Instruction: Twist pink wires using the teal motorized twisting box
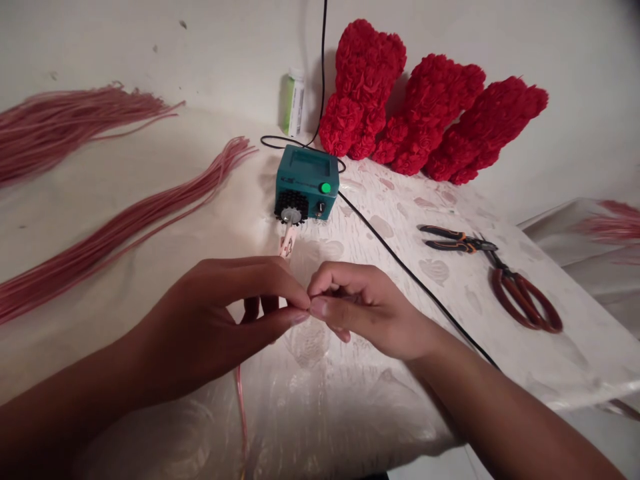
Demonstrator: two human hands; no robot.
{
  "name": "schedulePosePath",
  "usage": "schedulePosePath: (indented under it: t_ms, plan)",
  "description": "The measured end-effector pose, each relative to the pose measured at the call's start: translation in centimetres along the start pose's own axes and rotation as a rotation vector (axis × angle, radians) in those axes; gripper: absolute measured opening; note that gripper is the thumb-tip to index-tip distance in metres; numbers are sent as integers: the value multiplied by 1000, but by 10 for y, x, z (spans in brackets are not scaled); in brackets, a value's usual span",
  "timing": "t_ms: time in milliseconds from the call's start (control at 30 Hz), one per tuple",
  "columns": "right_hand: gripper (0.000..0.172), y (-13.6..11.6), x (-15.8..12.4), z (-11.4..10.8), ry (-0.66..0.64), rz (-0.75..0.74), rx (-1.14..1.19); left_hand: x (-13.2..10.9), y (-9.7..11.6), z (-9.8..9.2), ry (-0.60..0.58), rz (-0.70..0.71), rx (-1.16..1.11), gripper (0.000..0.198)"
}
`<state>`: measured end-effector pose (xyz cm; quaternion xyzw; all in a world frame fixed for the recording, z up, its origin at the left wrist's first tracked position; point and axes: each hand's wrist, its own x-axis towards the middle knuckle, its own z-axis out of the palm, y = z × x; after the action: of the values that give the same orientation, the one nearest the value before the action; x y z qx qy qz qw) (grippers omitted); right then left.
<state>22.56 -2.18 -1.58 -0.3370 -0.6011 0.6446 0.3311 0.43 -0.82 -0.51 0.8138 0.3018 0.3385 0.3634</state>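
Trailing pink strip (242, 400) beneath touching fingers (299, 317)

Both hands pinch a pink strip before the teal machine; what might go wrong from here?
1. The strip is thin and held only at the fingertips of the left hand and right hand; it may slip.
2. The hands are close to the spindle of the machine; a finger might catch if it turns.
3. The cable runs beside the right forearm; a snag might drag the machine.
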Motion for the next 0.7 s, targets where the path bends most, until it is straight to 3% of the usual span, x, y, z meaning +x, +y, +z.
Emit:
schedulePosePath:
  t_ms: [200, 433, 700]
  plan:
    - [13, 0, 1, 2, -28, 8, 64, 1, 0, -6, -97, 11, -11, 12]
    - [17, -2, 1, 6, -70, 70, 100, 0, -1, -6, -141, -84, -115, 6]
    - [16, -2, 1, 6, -114, 11, 58, 4, 4, -4, -248, -437, -250, 18]
